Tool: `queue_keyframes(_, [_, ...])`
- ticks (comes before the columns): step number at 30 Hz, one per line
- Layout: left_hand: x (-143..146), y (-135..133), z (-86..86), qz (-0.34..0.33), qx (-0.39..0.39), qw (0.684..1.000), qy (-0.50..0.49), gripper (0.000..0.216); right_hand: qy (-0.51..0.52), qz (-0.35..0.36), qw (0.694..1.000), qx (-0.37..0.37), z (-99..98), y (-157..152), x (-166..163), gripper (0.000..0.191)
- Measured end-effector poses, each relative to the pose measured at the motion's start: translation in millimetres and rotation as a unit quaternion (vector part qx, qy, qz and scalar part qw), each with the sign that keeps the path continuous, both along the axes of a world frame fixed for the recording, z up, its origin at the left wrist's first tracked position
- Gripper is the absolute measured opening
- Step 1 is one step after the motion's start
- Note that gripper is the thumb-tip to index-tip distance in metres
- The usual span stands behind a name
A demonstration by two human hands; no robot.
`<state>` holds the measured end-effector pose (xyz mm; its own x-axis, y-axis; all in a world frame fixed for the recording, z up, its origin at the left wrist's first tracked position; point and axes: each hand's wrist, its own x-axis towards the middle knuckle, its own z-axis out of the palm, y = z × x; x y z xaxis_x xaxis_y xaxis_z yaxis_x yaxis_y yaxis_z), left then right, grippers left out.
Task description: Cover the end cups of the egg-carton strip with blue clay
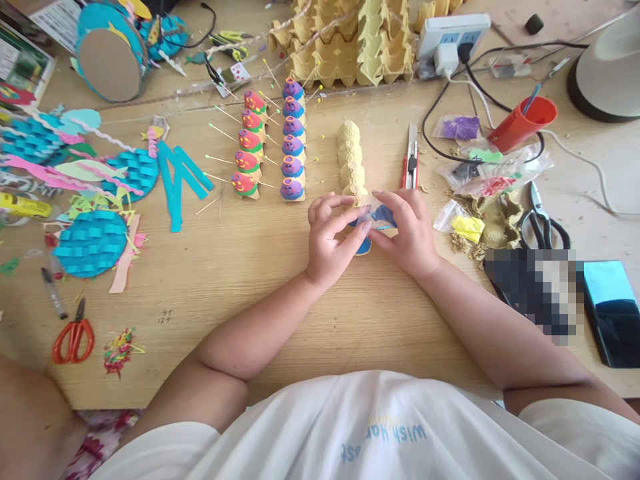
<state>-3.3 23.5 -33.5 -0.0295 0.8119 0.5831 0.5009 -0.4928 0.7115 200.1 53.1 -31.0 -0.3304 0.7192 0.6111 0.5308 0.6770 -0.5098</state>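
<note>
Wood of light colour made the table top [260, 293], and from far away I saw many things at its edges. Near the middle, the left hand [326, 241] and the right hand [415, 233] were close together above it. Between them was a small clear bag [384, 216] with something blue inside. The left thumb and forefinger were nearly closed on one side of it; the right thumb and forefinger stood a little more apart and held the other side. One blue piece [365, 247] lay just below, partly hidden by the left thumb. Beyond the hands lay a plain bumpy carton strip [352, 152], with a red cutter [411, 160] to its right. To its left were a red and green row [249, 141] and a purple and blue row [293, 144] of painted pieces with pins. At the back I saw egg trays [345, 43] and a white power strip [455, 32]. On the right were a red cup [527, 123], black scissors [541, 220] and a phone [613, 317]; on the left, red scissors [76, 337]. At the lower left, another person's bare limb [33, 417] was visible.
</note>
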Motion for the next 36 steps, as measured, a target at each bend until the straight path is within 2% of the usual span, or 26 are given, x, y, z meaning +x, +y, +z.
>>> queue_keyframes(3, [-2.0, 0.0, 0.3, 0.001, -0.009, 0.999, 0.034, 0.033, -0.006, -0.006, 1.000, -0.012, -0.3, 0.0, -0.2, 0.066])
queue_keyframes(8, [-2.7, -0.6, 2.3, 0.020, 0.025, 0.996, 0.081, 0.036, 0.001, -0.004, 1.000, 0.011, -0.3, -0.1, -0.4, 0.064])
queue_keyframes(12, [-3.4, -1.3, 3.6, 0.018, 0.010, 0.994, 0.104, 0.036, -0.008, -0.009, 1.000, -0.010, 1.1, -1.0, -0.2, 0.064])
queue_keyframes(22, [-2.5, -1.0, 1.1, -0.001, 0.032, 0.996, 0.085, 0.033, -0.013, -0.005, 1.000, -0.014, 3.2, -1.7, 0.3, 0.063])
queue_keyframes(29, [-3.7, -0.1, 3.1, 0.020, -0.007, 0.996, 0.082, 0.036, 0.000, 0.012, 1.000, -0.010, 1.8, -1.7, -0.5, 0.060])
queue_keyframes(36, [-1.0, 1.2, 4.1, 0.032, 0.001, 0.998, 0.055, 0.039, 0.034, 0.045, 0.998, -0.002, 1.1, 1.3, -0.4, 0.054])
